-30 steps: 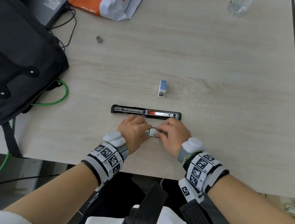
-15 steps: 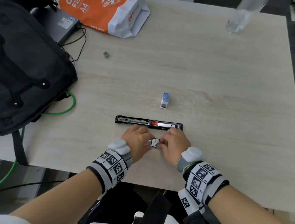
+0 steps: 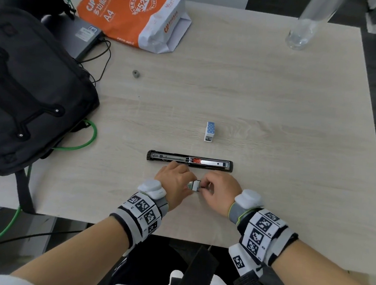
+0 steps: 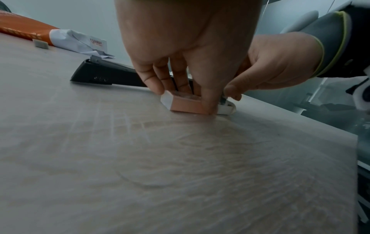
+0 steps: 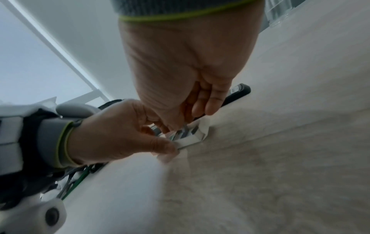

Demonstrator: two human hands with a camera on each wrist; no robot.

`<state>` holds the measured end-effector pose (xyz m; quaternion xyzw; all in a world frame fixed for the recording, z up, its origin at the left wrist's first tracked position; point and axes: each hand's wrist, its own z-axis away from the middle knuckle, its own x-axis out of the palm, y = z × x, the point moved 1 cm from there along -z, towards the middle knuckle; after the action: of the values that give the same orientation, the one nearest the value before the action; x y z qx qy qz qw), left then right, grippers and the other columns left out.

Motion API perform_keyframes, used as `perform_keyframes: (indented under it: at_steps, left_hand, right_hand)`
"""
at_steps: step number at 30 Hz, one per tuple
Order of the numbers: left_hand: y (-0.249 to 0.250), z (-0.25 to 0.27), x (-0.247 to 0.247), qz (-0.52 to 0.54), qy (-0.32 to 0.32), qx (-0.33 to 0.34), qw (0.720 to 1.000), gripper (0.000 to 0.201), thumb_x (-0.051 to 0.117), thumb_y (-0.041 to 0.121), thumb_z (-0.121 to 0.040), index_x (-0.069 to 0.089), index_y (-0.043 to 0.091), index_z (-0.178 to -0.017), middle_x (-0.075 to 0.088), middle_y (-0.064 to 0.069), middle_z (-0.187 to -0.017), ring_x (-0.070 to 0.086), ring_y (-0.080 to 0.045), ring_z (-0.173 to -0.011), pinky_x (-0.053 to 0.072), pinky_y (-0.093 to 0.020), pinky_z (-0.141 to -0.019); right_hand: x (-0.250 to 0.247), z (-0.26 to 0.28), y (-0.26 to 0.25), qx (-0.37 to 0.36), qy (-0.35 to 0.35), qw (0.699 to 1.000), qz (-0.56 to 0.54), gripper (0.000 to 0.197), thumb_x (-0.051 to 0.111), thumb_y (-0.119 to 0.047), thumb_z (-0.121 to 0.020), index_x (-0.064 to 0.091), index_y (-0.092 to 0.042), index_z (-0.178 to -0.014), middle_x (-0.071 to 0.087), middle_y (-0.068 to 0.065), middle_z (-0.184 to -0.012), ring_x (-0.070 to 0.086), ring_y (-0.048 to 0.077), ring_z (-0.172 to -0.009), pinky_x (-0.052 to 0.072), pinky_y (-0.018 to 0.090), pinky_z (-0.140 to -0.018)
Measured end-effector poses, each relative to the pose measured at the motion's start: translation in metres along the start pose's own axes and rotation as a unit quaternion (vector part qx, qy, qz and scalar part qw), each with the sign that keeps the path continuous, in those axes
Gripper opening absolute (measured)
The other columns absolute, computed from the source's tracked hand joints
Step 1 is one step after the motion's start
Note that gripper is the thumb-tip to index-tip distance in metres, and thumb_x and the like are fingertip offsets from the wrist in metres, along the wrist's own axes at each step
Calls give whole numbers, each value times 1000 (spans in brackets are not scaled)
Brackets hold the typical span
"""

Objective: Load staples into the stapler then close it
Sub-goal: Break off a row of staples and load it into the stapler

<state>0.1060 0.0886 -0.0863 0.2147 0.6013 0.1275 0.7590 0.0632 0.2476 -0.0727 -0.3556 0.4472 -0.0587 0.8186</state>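
The black stapler lies fully opened flat on the wooden table, its metal staple channel and red pusher facing up. Just in front of it, both hands hold a small staple box down on the table. My left hand pinches the box's left part with thumb and fingers. My right hand pinches its right end, where a white inner tray sticks out. The right wrist view shows the box between both hands, with the stapler behind.
A second small blue-and-white box stands beyond the stapler. A black bag with a green cable fills the left side. An orange A4 paper pack, a clear bottle and a small grey ring lie further back.
The head view has tilted up and shows more of the far table. Both hands stay on the small box in front of the stapler.
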Motion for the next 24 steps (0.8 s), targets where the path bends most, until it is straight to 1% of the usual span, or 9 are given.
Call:
perform_keyframes:
  at_steps: [3,6,9,12,14,16,19,22,24]
  left_hand:
    - [1,0,-4,32,4,6,999,46,78,33,-68,63,17,-109,66,-6,-103,56,-29,-96,48,-37,-80]
    - [3,-3,-13,187,-1,-67,980,37,74,27,-75,62,21,-110,69,1,-98,61,-15,-84,49,-28,-74]
    - [9,-12,-21,401,-46,-164,900,19,67,14,-82,63,23,-98,72,-4,-86,66,-18,-74,56,-34,-72]
    - [16,-16,-27,527,-31,-217,821,8,63,9,-86,67,12,-91,71,-13,-81,65,-22,-71,58,-32,-69]
    - [18,-17,-28,557,-24,-238,795,6,63,10,-86,68,7,-88,71,-10,-74,65,-19,-65,59,-26,-65]
    - [17,-19,-27,576,-32,-252,777,5,65,9,-84,69,6,-84,70,-6,-68,64,-15,-59,58,-24,-62]
    - [12,-21,-28,580,-26,-266,769,8,64,6,-85,69,9,-80,72,-3,-66,63,-14,-57,57,-22,-59]
    - [3,-18,-29,539,10,-278,795,7,65,9,-85,69,11,-79,73,-3,-67,64,-15,-59,58,-26,-61]
    - [0,-14,-32,513,17,-280,811,4,65,9,-84,68,9,-81,72,-9,-73,63,-16,-59,57,-30,-63]
  right_hand:
    - [-16,-1,5,49,63,995,-66,10,70,-16,-74,63,-22,-75,57,-13,-63,51,6,-57,40,19,-57]
    - [-27,-7,5,78,102,973,-190,20,71,-10,-75,65,-28,-83,61,-9,-66,50,4,-55,42,12,-59]
    - [-31,-13,-2,57,95,953,-283,23,70,-4,-77,67,-27,-78,63,-3,-70,52,0,-58,44,10,-62]
    - [-31,-15,-7,57,86,948,-300,21,71,-5,-76,67,-25,-77,66,3,-71,56,7,-62,47,16,-63]
    - [-28,-15,-7,58,81,953,-285,20,72,-7,-76,67,-27,-77,66,1,-69,56,8,-62,48,18,-64]
    - [-27,-14,-7,54,82,959,-267,18,72,-9,-76,67,-27,-77,64,-6,-66,55,2,-59,46,13,-61]
    - [-29,-14,-5,36,111,969,-219,7,71,-16,-78,68,-22,-78,62,-11,-67,53,-1,-60,42,10,-61]
    - [-32,-21,3,-13,169,983,-77,8,72,-27,-77,69,-21,-81,60,-6,-77,50,11,-77,37,21,-70]
    - [-28,-28,6,-23,174,984,-22,13,73,-30,-76,70,-19,-83,62,0,-83,48,19,-85,36,28,-75]
